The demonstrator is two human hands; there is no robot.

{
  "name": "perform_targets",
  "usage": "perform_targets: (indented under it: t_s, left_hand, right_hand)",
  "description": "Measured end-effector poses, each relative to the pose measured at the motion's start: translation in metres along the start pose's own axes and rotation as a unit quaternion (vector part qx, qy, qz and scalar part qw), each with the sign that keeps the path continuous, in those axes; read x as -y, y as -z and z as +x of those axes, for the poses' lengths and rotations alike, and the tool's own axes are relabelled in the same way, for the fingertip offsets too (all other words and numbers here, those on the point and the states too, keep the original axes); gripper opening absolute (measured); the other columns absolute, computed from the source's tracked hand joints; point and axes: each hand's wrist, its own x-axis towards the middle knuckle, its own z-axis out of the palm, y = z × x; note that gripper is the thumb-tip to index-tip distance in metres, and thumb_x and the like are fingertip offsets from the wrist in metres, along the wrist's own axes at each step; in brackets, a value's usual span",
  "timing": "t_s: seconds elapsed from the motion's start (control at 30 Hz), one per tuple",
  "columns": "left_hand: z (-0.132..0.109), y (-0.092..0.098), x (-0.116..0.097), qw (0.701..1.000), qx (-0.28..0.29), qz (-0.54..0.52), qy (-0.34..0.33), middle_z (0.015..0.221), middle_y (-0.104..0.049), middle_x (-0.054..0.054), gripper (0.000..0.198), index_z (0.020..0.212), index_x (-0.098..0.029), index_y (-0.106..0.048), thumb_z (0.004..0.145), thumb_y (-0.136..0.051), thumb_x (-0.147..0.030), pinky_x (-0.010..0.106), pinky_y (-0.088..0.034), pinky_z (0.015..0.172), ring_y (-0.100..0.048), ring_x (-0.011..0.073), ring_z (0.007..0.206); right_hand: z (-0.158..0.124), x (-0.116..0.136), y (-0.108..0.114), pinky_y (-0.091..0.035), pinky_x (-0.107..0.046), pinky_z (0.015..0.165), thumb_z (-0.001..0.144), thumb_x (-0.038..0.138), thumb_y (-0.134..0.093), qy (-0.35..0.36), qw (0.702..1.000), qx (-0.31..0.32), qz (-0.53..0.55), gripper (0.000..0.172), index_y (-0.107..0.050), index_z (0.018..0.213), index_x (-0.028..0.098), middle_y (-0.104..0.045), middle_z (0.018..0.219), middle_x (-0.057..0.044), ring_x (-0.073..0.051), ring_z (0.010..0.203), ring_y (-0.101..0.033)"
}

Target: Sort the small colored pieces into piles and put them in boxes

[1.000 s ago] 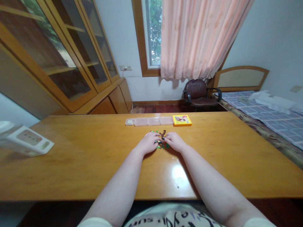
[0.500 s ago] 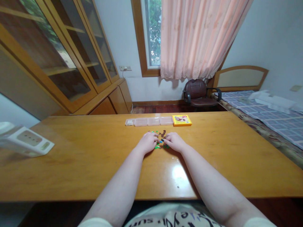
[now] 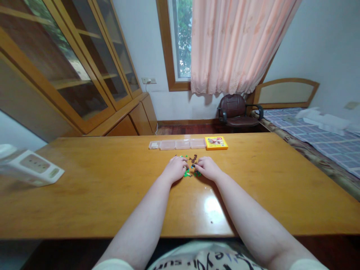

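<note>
Both my hands rest on the wooden table [image 3: 98, 180], fingertips nearly meeting over a small pile of tiny building pieces. My left hand [image 3: 176, 168] has its fingers curled down beside green pieces [image 3: 186, 173]. My right hand [image 3: 207, 167] is curled too, its fingertips pinched on a small dark piece [image 3: 192, 165]. Brown pieces [image 3: 194, 157] lie just beyond the fingers. Whatever sits under the fingertips is too small to name.
A clear compartment box [image 3: 177, 144] and a yellow box [image 3: 216, 143] lie at the far side of the table. A white device [image 3: 30, 168] sits at the left edge. Beyond are a cabinet, a brown chair [image 3: 236, 110] and a bed [image 3: 323, 138].
The hands have stayed in place; the fingertips have shifted slightly and closed in over the small pieces.
</note>
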Motion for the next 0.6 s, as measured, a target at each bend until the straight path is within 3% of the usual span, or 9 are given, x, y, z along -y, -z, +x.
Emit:
perform_targets:
  t_s: [0.23,0.43,0.6]
  left_hand:
    - [0.0003,0.0001,-0.0021,1.000,-0.012,-0.012,0.004,0.111,-0.066,0.003,0.032,0.097,-0.026,-0.072,0.076,-0.052,-0.012,0.036,-0.039,0.099,-0.056,0.0201,0.105]
    - [0.0013,-0.0024,-0.0004,0.999,-0.005,-0.028,0.014,0.112,-0.065,0.003,0.032,0.095,-0.026,-0.072,0.076,-0.051,-0.011,0.038,-0.036,0.102,-0.055,0.0199,0.107]
    - [0.0007,-0.0038,-0.0008,0.999,-0.013,-0.029,0.039,0.117,-0.063,0.005,0.031,0.098,-0.027,-0.072,0.077,-0.053,-0.013,0.042,-0.031,0.106,-0.051,0.0214,0.114]
  right_hand:
    - [-0.0006,0.0053,0.0014,-0.035,-0.024,0.064,0.088,0.040,-0.053,0.101,0.988,0.062,0.096,0.039,-0.067,0.060,0.016,-0.058,0.062,-0.002,-0.012,0.062,-0.049]
    - [-0.0024,0.0088,0.0071,-0.033,-0.024,0.060,0.083,0.040,-0.059,0.112,0.989,0.086,0.052,0.031,-0.070,0.063,0.018,-0.062,0.058,-0.001,-0.012,0.056,-0.048]
    - [-0.0027,0.0068,0.0061,-0.034,-0.024,0.062,0.086,0.034,-0.055,0.069,0.993,0.079,0.054,0.025,-0.074,0.078,0.021,-0.069,0.069,-0.003,-0.012,0.060,-0.053]
